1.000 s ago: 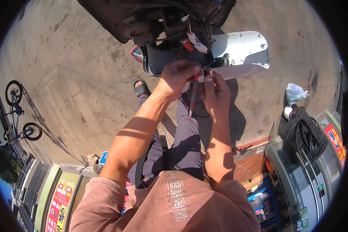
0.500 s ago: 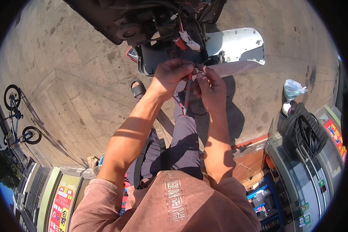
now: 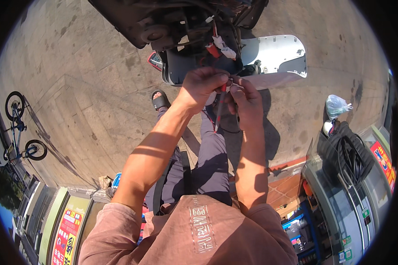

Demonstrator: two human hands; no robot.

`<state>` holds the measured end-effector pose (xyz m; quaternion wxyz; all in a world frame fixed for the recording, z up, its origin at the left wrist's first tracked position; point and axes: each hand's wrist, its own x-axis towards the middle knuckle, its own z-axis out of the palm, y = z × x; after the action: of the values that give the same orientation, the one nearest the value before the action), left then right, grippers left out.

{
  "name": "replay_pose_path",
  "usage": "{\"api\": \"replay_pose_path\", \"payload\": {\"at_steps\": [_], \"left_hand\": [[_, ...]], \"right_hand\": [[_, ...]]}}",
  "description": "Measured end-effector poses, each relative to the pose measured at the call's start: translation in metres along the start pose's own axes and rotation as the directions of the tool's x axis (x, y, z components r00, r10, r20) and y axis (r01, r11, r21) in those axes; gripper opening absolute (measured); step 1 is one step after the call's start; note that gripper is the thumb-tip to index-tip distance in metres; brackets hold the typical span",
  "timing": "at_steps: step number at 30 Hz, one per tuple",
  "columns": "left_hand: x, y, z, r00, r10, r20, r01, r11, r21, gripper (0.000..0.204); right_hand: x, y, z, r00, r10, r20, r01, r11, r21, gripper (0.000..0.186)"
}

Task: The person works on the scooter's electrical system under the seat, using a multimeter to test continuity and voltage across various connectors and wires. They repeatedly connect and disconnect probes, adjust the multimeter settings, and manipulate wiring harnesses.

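Note:
Both hands meet in front of an opened dark vehicle body (image 3: 163, 26). My left hand (image 3: 202, 87) is closed, with thumb and forefinger pinching a slim red-and-grey rod, like a test probe (image 3: 220, 108), which slants down over my leg. Close against it, my right hand (image 3: 248, 100) is closed in a pinch at a small pale wire end (image 3: 231, 82); its details are too small to tell. Just beyond the fingers, white plugs (image 3: 224, 47) and a red connector (image 3: 212, 50) hang on wires from the body.
On the paving lies a white panel (image 3: 274, 53), right of the body. A red-edged device (image 3: 154, 60) sits at its left. My sandalled foot (image 3: 160, 100) is below. A bicycle (image 3: 17, 126) stands far left; a plastic bag (image 3: 337, 106) and black cables (image 3: 351, 154) are at right.
The whole view has shifted slightly, so the hands and vehicle body appear a little further right and lower. Both hands keep their pinches close together.

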<state>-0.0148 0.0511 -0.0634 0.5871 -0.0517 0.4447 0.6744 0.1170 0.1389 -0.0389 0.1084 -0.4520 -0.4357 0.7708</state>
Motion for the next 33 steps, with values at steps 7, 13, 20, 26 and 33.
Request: {"api": "replay_pose_path", "payload": {"at_steps": [7, 13, 20, 26, 33], "left_hand": [[-0.0014, -0.0015, 0.0033, 1.000, -0.007, -0.006, 0.007, 0.999, -0.035, 0.018], [-0.0006, -0.0021, 0.0047, 0.999, 0.016, -0.033, -0.016, 1.000, 0.010, 0.018], [-0.0006, -0.0021, 0.0028, 0.998, 0.026, -0.054, -0.023, 0.997, 0.068, 0.018], [-0.0006, -0.0026, 0.0001, 0.998, 0.010, -0.054, -0.007, 0.998, 0.064, 0.019], [-0.0012, -0.0083, -0.0032, 0.996, -0.064, -0.054, 0.063, 0.998, -0.023, 0.020]], "right_hand": [[0.0011, 0.0029, 0.0003, 0.999, -0.038, -0.027, 0.039, 0.999, 0.034, 0.023], [0.0011, -0.0002, -0.0020, 1.000, -0.013, 0.002, 0.013, 1.000, -0.026, 0.025], [0.0016, 0.0018, 0.0036, 0.998, -0.059, -0.014, 0.058, 0.997, -0.057, 0.027], [0.0019, 0.0035, 0.0034, 0.998, -0.056, -0.012, 0.055, 0.995, -0.079, 0.026], [-0.0033, 0.0080, 0.0060, 0.998, -0.037, -0.060, 0.031, 0.996, -0.086, 0.023]]}}
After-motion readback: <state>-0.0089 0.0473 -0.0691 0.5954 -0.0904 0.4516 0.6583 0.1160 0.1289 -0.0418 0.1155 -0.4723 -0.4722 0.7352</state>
